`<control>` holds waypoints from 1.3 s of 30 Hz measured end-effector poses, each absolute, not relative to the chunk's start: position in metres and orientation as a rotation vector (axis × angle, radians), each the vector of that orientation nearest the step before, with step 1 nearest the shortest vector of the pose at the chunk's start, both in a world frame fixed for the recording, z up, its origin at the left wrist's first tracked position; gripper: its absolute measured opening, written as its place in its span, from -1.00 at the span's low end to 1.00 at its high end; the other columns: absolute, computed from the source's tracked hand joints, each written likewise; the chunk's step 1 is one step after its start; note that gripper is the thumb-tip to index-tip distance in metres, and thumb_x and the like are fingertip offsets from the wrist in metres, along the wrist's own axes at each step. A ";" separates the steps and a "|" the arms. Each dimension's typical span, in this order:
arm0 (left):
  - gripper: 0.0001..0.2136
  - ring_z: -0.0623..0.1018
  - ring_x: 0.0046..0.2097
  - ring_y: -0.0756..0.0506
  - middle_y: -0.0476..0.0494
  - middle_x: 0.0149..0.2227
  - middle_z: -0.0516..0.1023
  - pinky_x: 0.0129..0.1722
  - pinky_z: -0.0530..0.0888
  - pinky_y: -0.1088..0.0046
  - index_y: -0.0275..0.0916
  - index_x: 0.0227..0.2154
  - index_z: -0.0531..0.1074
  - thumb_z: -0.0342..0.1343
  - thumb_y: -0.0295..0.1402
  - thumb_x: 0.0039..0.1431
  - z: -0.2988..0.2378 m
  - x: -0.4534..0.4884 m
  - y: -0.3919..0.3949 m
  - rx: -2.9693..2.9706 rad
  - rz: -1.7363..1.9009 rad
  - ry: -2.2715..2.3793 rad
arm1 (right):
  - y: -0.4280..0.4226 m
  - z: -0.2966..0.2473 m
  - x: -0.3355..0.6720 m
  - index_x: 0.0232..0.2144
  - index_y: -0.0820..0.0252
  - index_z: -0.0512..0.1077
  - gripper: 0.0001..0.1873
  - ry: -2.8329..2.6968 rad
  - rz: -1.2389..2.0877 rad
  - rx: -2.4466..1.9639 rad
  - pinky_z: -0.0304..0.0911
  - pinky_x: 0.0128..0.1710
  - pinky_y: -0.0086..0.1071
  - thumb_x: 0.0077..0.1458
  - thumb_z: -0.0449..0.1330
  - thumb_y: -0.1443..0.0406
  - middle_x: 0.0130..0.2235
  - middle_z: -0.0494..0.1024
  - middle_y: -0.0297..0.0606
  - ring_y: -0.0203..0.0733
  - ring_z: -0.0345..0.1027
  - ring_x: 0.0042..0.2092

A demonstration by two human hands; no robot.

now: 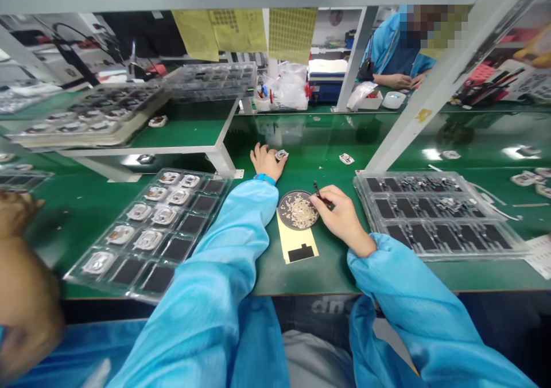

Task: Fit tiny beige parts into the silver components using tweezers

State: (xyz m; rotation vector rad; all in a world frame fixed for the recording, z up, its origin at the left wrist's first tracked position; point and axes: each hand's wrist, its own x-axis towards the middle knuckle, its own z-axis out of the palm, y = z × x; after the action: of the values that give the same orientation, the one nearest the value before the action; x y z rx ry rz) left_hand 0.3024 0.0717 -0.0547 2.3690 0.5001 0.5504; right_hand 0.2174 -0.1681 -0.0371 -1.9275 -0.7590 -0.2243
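Round dish point(283, 210) — heaped pale flakes point(299, 212)

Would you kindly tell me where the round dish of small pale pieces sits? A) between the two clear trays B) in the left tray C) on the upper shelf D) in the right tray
A: the round dish lies between the left clear tray and the right clear tray.
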 end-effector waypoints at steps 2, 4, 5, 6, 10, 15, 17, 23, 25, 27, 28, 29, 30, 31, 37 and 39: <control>-0.72 0.13 0.40 -0.34 -0.37 0.30 0.29 0.32 0.19 0.07 -0.31 -0.13 0.50 0.28 -0.30 0.14 -0.050 0.289 0.066 2.071 0.529 0.440 | -0.177 -0.033 0.212 -0.47 0.21 0.42 -0.66 -0.734 -0.250 -1.967 0.25 -0.29 -0.31 0.30 0.18 0.14 -0.38 0.44 -0.22 -0.20 0.32 -0.31; -0.69 0.43 0.22 -0.28 -0.41 0.14 0.47 0.18 0.39 0.13 -0.35 -0.10 0.46 0.30 -0.35 0.12 -0.042 0.268 0.060 1.833 0.432 0.405 | -0.185 -0.033 0.205 -0.46 0.21 0.40 -0.61 -0.641 -0.111 -1.971 0.23 -0.38 -0.34 0.31 0.15 0.07 -0.47 0.43 -0.27 -0.25 0.32 -0.41; -0.67 0.56 0.07 -0.23 -0.39 0.02 0.55 0.07 0.48 0.18 -0.37 -0.07 0.43 0.28 -0.37 0.13 -0.038 0.255 0.057 1.788 0.371 0.395 | -0.189 -0.034 0.201 -0.41 0.21 0.41 -0.61 -0.588 0.008 -1.940 0.23 -0.42 -0.35 0.32 0.14 0.04 -0.50 0.45 -0.30 -0.26 0.32 -0.46; -0.65 0.62 -0.07 -0.18 -0.36 -0.07 0.60 -0.05 0.54 0.25 -0.39 -0.02 0.40 0.26 -0.39 0.15 -0.033 0.241 0.054 1.748 0.308 0.380 | -0.192 -0.037 0.197 -0.34 0.21 0.43 -0.61 -0.544 0.134 -1.892 0.24 -0.45 -0.37 0.32 0.12 0.01 -0.51 0.47 -0.31 -0.27 0.34 -0.49; -0.52 0.63 -0.27 -0.05 -0.28 -0.15 0.62 -0.36 0.49 0.53 -0.40 0.05 0.37 0.31 -0.52 0.03 -0.009 0.177 0.046 1.378 0.051 0.282 | -0.196 -0.049 0.187 -0.21 0.21 0.41 -0.63 -0.528 0.442 -1.711 0.37 -0.36 -0.36 0.23 0.23 0.01 -0.40 0.53 -0.27 -0.25 0.45 -0.42; -0.65 0.49 -0.38 0.07 -0.12 -0.27 0.57 -0.48 0.31 0.64 -0.30 -0.05 0.49 0.30 -0.24 0.16 -0.008 0.111 0.034 1.281 -0.177 0.208 | -0.199 -0.059 0.187 -0.24 0.20 0.45 -0.71 -0.660 0.386 -1.800 0.34 -0.33 -0.37 0.25 0.23 0.08 -0.33 0.49 -0.25 -0.27 0.38 -0.36; -0.68 0.47 -0.37 0.05 -0.12 -0.27 0.57 -0.45 0.33 0.59 -0.29 -0.09 0.53 0.20 -0.15 0.25 -0.020 0.096 0.029 1.419 -0.230 0.141 | -0.201 -0.060 0.188 -0.24 0.20 0.45 -0.71 -0.660 0.387 -1.798 0.36 -0.31 -0.35 0.26 0.22 0.08 -0.32 0.49 -0.24 -0.24 0.39 -0.33; -0.77 0.51 -0.27 -0.02 -0.03 -0.22 0.59 -0.26 0.38 0.47 -0.19 -0.03 0.45 0.07 -0.26 0.34 -0.047 0.078 0.024 1.940 -0.199 -0.004 | -0.202 -0.062 0.187 -0.22 0.21 0.45 -0.70 -0.636 0.400 -1.794 0.40 -0.25 -0.31 0.24 0.25 0.08 -0.28 0.53 -0.21 -0.20 0.44 -0.28; -0.80 0.53 -0.26 -0.02 0.01 -0.22 0.60 -0.25 0.38 0.47 -0.16 -0.04 0.42 0.04 -0.28 0.35 -0.048 0.077 0.024 1.984 -0.185 -0.004 | -0.201 -0.061 0.187 -0.22 0.21 0.46 -0.71 -0.654 0.392 -1.789 0.40 -0.25 -0.31 0.24 0.24 0.08 -0.27 0.54 -0.21 -0.20 0.44 -0.28; -0.81 0.52 -0.32 -0.01 0.04 -0.26 0.60 -0.30 0.35 0.46 -0.13 -0.06 0.44 0.03 -0.27 0.34 -0.046 0.076 0.022 2.050 -0.190 -0.002 | -0.201 -0.060 0.187 -0.22 0.21 0.46 -0.72 -0.675 0.379 -1.802 0.39 -0.25 -0.32 0.25 0.24 0.10 -0.26 0.55 -0.20 -0.20 0.45 -0.27; -0.81 0.50 -0.36 -0.01 0.05 -0.29 0.59 -0.33 0.33 0.46 -0.11 -0.06 0.46 0.04 -0.27 0.33 -0.045 0.075 0.021 2.090 -0.190 0.005 | -0.201 -0.059 0.187 -0.22 0.21 0.47 -0.73 -0.682 0.373 -1.814 0.39 -0.24 -0.32 0.25 0.24 0.11 -0.26 0.55 -0.20 -0.20 0.44 -0.27; -0.80 0.48 -0.39 -0.01 0.06 -0.33 0.58 -0.36 0.31 0.45 -0.10 -0.06 0.47 0.05 -0.27 0.32 -0.044 0.075 0.021 2.125 -0.189 0.016 | -0.201 -0.059 0.186 -0.22 0.21 0.47 -0.74 -0.688 0.368 -1.826 0.39 -0.24 -0.32 0.26 0.24 0.12 -0.26 0.55 -0.20 -0.20 0.44 -0.27; -0.79 0.47 -0.41 -0.01 0.07 -0.37 0.55 -0.38 0.29 0.45 -0.09 -0.06 0.49 0.05 -0.27 0.31 -0.044 0.075 0.020 2.150 -0.187 0.025 | -0.202 -0.058 0.186 -0.23 0.21 0.47 -0.76 -0.690 0.365 -1.831 0.39 -0.24 -0.32 0.26 0.24 0.13 -0.27 0.55 -0.20 -0.21 0.44 -0.27; -0.79 0.45 -0.42 -0.01 0.08 -0.41 0.53 -0.39 0.28 0.45 -0.07 -0.05 0.50 0.06 -0.27 0.31 -0.043 0.075 0.019 2.164 -0.186 0.030 | -0.202 -0.057 0.185 -0.23 0.20 0.47 -0.77 -0.687 0.360 -1.821 0.40 -0.24 -0.32 0.26 0.24 0.14 -0.27 0.56 -0.20 -0.21 0.44 -0.28; -0.77 0.45 -0.42 0.00 0.09 -0.43 0.52 -0.37 0.28 0.45 -0.06 -0.05 0.53 0.05 -0.28 0.30 -0.042 0.075 0.018 2.179 -0.195 0.032 | -0.196 -0.047 0.173 -0.22 0.14 0.45 -0.97 -0.794 0.194 -1.618 0.41 -0.13 -0.26 0.27 0.23 0.33 -0.23 0.58 -0.22 -0.18 0.50 -0.17; -0.77 0.45 -0.42 0.00 0.09 -0.43 0.52 -0.37 0.28 0.45 -0.07 -0.05 0.53 0.05 -0.28 0.31 -0.041 0.075 0.018 2.173 -0.204 0.036 | -0.193 -0.043 0.170 -0.22 0.13 0.47 -0.91 -0.907 0.120 -1.622 0.41 -0.09 -0.25 0.24 0.24 0.41 -0.23 0.59 -0.23 -0.17 0.50 -0.14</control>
State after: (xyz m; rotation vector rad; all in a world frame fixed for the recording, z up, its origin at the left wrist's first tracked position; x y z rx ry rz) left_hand 0.0752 0.0183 -0.0407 2.1731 0.0359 -0.2040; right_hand 0.1695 -0.1927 -0.0428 -1.6221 -0.9072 0.1196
